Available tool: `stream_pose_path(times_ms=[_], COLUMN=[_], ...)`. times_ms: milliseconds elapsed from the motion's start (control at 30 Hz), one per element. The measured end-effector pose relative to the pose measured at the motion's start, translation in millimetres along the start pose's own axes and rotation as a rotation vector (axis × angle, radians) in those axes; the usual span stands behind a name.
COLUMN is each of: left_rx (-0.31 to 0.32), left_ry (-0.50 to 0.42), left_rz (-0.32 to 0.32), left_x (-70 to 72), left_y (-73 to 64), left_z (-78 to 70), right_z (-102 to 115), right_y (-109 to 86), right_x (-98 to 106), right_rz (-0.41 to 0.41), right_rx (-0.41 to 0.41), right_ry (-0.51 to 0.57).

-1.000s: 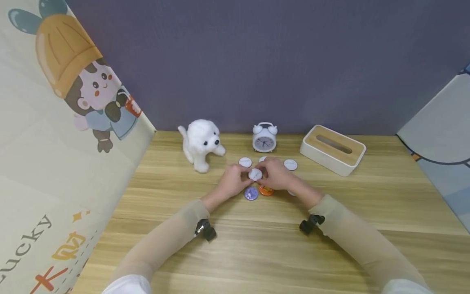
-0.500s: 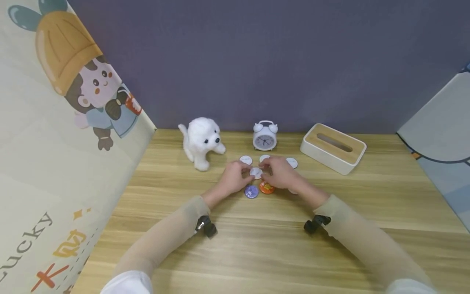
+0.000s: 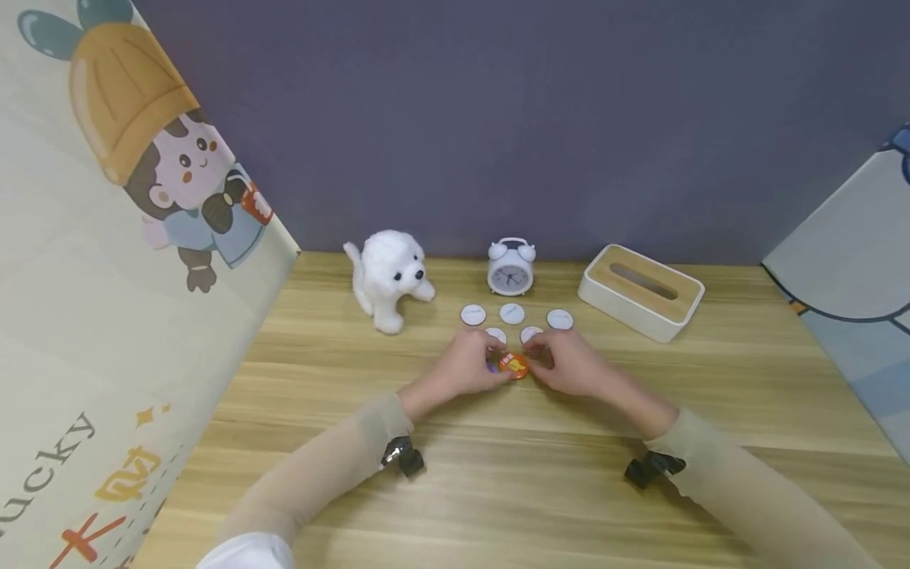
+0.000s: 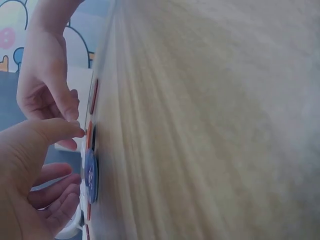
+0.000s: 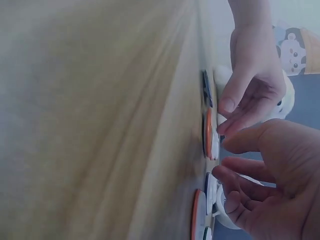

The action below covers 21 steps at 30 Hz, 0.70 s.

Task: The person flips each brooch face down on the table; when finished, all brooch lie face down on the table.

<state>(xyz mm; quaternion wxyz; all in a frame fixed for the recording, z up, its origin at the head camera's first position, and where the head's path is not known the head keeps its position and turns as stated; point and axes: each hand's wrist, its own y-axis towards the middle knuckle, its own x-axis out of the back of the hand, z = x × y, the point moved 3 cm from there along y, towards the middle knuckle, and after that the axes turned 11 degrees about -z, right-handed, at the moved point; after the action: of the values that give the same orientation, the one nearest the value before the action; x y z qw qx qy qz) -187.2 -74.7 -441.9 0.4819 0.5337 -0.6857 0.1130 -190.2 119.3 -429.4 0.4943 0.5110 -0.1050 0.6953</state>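
Observation:
An orange badge [image 3: 513, 365] lies face up between the hands. My left hand [image 3: 465, 367] comes from the left, its thumb tip at the badge's near edge and its fingers loosely bent. From the right, my right hand [image 3: 572, 363] reaches in with its thumb close to the badge's right edge. A purple badge [image 4: 91, 175] lies beside the orange one, mostly covered by the left hand in the head view. Just behind the fingers are two white-faced badges, one at the left [image 3: 495, 336] and one at the right [image 3: 532, 335], both partly covered.
Farther back is a row of white badges [image 3: 512, 314]. Behind them stand a white plush dog [image 3: 391, 280], a white alarm clock [image 3: 510, 269] and a tissue box with a wooden lid [image 3: 641, 292]. A dark partition [image 3: 498, 118] rises behind the wooden table [image 3: 498, 474].
Both hands have let go of a white badge, which now lies behind them. They have shifted nearer and to the right, to either side of the orange badge.

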Motion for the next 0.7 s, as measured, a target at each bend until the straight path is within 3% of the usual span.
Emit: stream_pose_path(times_ms=[100,333,700], left_rx=[-0.018,0.031,0.007], left_ry=[0.018,0.059,0.059], left_rz=[0.007,0.049,0.083], left_x=[-1.4,-5.3,-9.6], left_y=[-0.3,0.3,3.2], left_z=[-1.2,-2.7,-4.7], right_z=[1.4,3.0,1.5], right_y=[-4.6,-9.7,-9.7], right_x=[-0.7,-5.9,-9.6], right_rz=[0.008,0.036,0.042], right_rx=[-0.014,-0.037,-0.072], right_ry=[-0.022,-0.018,0.009])
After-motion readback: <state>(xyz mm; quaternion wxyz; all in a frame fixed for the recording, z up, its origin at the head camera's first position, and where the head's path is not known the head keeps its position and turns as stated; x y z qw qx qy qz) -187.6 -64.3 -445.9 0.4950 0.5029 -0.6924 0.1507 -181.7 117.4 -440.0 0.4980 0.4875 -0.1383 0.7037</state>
